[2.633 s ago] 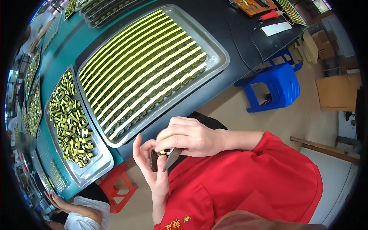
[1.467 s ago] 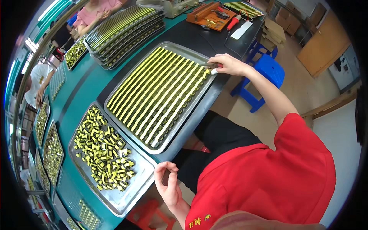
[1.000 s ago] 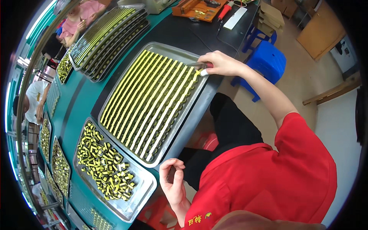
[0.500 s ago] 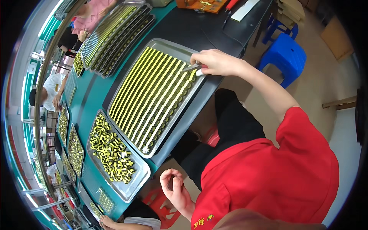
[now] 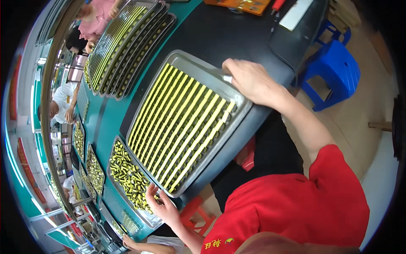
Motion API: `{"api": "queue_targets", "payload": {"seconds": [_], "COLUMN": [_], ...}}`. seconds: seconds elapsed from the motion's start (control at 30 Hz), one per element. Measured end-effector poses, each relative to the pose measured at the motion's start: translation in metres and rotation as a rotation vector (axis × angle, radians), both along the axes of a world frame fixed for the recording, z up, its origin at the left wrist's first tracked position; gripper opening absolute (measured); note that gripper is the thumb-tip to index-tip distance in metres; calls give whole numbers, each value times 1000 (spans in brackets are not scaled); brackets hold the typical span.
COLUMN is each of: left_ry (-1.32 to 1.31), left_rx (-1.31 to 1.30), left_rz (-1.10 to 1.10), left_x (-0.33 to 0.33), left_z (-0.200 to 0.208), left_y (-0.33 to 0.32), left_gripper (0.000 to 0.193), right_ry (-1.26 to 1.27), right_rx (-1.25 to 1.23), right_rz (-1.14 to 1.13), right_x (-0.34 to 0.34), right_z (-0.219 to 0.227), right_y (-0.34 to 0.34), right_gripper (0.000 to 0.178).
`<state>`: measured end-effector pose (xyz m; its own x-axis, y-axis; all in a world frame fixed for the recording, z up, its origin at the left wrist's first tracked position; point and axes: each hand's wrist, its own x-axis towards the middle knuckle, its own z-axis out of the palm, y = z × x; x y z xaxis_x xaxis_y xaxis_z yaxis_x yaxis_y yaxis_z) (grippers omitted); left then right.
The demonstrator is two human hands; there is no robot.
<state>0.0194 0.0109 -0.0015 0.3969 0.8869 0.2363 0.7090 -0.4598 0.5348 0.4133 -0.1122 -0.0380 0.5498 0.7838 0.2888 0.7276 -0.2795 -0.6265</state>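
A large metal tray (image 5: 192, 63) holds long rows of small dark parts with yellow tops (image 5: 177, 122). My right hand (image 5: 251, 80) is closed at this tray's far right corner, with a white covering on one fingertip. What lies in its fingers is mostly hidden; a thin grey tool there cannot be made out surely. My left hand (image 5: 163, 205) is beside the tray's near corner, above the edge of a second tray (image 5: 152, 221) of loose yellow-and-black pieces (image 5: 127, 173). Its fingers are curved and apart, with nothing seen in them.
Stacked trays (image 5: 127, 51) of similar rows stand at the far left. An orange box (image 5: 243, 5), a red-handled tool (image 5: 277, 5) and a white strip (image 5: 296, 15) lie at the back. Blue stools (image 5: 334, 72) stand at right. Other people sit along the green bench (image 5: 99, 122).
My left hand has risen from near my body to the tray's near corner. My right hand has shifted onto the far right corner, and the grey pointed tool shows less. The view has turned slightly.
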Motion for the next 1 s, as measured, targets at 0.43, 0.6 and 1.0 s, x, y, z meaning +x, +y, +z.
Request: {"api": "queue_targets", "payload": {"seconds": [0.43, 0.6, 1.0], "left_ry": [255, 117, -178], "left_rx": [-370, -330, -542], "left_rz": [171, 195, 287], "left_x": [28, 13, 59], "left_z": [28, 20, 83], "left_y": [41, 39, -81], "left_gripper": [52, 48, 25], "right_ry": [13, 157, 102], "right_rx": [-252, -260, -316], "right_rz": [13, 75, 276], "right_x": [8, 13, 12], "right_z": [3, 16, 10], "right_y": [31, 37, 2], "right_gripper": [44, 27, 25]}}
